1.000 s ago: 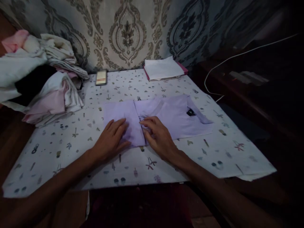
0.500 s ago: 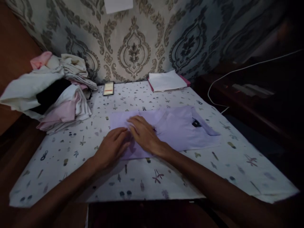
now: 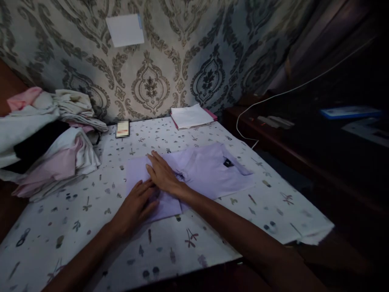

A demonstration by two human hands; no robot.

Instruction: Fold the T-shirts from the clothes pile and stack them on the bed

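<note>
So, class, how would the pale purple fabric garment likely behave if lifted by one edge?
The pale purple fabric garment would probably hang floppy and lose its folds, since it wrinkles softly beside the right hand. Lying thin and nearly flat on the white patterned tablecloth, it looks light for its size and unlikely to roll.

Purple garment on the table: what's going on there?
A person has both hands on the purple garment, which lies flat on the patterned cloth. The right hand rests on its folded part, fingers extended; the left hand is right beside it, nearer the person. Neither has a closed grip. The black label faces up at the far right end. A pile of clothes sits at the left, and a flat white stack at the back.
</note>
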